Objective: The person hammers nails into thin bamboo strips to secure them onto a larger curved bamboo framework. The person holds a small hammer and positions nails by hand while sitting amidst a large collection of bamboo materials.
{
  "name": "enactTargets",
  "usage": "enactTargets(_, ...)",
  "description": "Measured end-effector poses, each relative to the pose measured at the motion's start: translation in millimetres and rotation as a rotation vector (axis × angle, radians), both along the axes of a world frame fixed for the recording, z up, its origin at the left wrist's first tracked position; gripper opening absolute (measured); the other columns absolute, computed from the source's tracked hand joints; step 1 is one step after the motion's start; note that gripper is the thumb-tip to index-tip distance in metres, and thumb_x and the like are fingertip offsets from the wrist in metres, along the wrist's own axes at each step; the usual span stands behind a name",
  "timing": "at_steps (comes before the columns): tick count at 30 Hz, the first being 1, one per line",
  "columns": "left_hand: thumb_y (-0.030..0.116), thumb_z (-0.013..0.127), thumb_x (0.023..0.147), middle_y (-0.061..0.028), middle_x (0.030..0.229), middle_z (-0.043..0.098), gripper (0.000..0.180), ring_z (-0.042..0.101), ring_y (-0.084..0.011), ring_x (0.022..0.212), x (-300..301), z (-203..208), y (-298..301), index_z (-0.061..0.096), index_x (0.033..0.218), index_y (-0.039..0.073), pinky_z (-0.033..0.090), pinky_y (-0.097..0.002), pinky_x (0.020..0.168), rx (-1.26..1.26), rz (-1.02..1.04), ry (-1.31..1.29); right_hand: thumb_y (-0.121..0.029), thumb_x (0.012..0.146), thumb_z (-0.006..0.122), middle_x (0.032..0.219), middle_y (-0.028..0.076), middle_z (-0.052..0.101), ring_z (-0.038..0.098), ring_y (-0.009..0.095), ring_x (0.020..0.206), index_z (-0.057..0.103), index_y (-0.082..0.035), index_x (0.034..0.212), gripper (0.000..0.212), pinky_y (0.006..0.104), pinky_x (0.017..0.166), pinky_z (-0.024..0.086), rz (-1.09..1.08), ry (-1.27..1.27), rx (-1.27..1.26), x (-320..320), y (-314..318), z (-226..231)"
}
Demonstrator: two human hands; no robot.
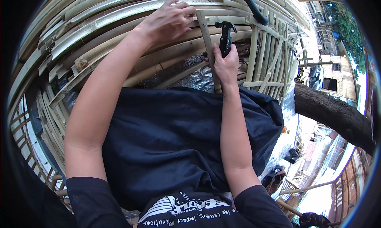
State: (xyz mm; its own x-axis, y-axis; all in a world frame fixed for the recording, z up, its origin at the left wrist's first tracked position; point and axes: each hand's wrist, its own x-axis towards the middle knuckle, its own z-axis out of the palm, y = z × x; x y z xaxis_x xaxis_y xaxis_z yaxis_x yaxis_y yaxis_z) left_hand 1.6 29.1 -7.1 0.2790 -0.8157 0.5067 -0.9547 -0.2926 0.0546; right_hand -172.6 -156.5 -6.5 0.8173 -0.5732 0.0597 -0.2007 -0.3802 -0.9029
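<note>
My right hand [227,65] is closed around the dark handle of a small claw hammer [225,37], its thumb along the handle and the head pointing up. A narrow bamboo slat [207,41] stands upright just left of that hand; a fingertip shows past its left side, so the fingers seem to reach behind it. Near the slat's upper end, my left hand [168,21] has its fingers bent inward. Whatever those fingers pinch, if anything, is hidden. Behind both hands lie long split bamboo strips [119,17] in curved rows.
Dark cloth [166,125] covers my lap. To the right stands a bamboo lattice [266,57], with a dark curved handle [256,9] above it. A thick brown log [333,109] extends at the right. More bamboo pieces [51,128] lie at the left.
</note>
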Motion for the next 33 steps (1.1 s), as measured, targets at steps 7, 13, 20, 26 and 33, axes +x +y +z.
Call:
enactTargets(7, 0.043, 0.074, 0.09, -0.0098, 0.135, 0.059, 0.065, 0.052, -0.0251, 0.132, -24.2, 15.9, 16.3, 0.055, 0.14, 0.007, 0.044, -0.0451, 0.107, 0.091, 0.188, -0.114, -0.019, 0.098, 0.074, 0.073, 0.01, 0.068, 0.074, 0.021, 0.061, 0.054, 0.003, 0.097, 0.029, 0.0355, 0.052, 0.057, -0.054, -0.02, -0.009, -1.3, -3.4, -7.7)
enactTargets(13, 0.04, 0.076, 0.088, -0.0095, 0.121, 0.06, 0.058, 0.059, -0.0274, 0.117, -47.0, 37.1, 61.6, 0.058, 0.132, 0.006, 0.048, -0.0438, 0.093, 0.298, 0.38, 0.035, -0.022, 0.096, 0.075, 0.068, 0.013, 0.069, 0.076, 0.026, 0.062, 0.056, 0.003, 0.098, 0.032, 0.0389, 0.055, 0.057, -0.066, 0.006, -0.039, 1.3, -3.7, -12.3)
enactTargets(20, 0.024, 0.073, 0.089, -0.0087, 0.122, 0.061, 0.053, 0.061, -0.0254, 0.112, -64.2, 19.1, 79.0, 0.058, 0.137, 0.006, 0.049, -0.0396, 0.088, 0.314, 0.33, -0.034, -0.024, 0.095, 0.075, 0.071, 0.018, 0.07, 0.075, 0.03, 0.062, 0.057, 0.004, 0.099, 0.034, 0.0415, 0.057, 0.057, -0.084, -0.002, -0.07, 4.3, -7.0, -18.6)
enactTargets(26, 0.011, 0.066, 0.091, -0.0088, 0.123, 0.061, 0.048, 0.061, -0.0244, 0.111, -70.4, 9.6, 78.1, 0.057, 0.138, 0.005, 0.048, -0.0392, 0.087, 0.356, 0.329, -0.083, -0.024, 0.095, 0.074, 0.073, 0.02, 0.071, 0.075, 0.032, 0.065, 0.057, 0.003, 0.099, 0.032, 0.0435, 0.06, 0.057, -0.101, 0.005, -0.005, 4.4, -6.4, -20.0)
enactTargets(33, 0.0, 0.057, 0.089, -0.0091, 0.118, 0.061, 0.047, 0.061, -0.0245, 0.114, -71.7, 19.9, 72.9, 0.059, 0.136, 0.007, 0.047, -0.0399, 0.089, 0.32, 0.365, -0.042, -0.023, 0.094, 0.074, 0.075, 0.02, 0.071, 0.075, 0.032, 0.065, 0.057, 0.004, 0.099, 0.032, 0.0422, 0.06, 0.058, -0.081, 0.01, -0.017, 3.0, -6.1, -13.0)
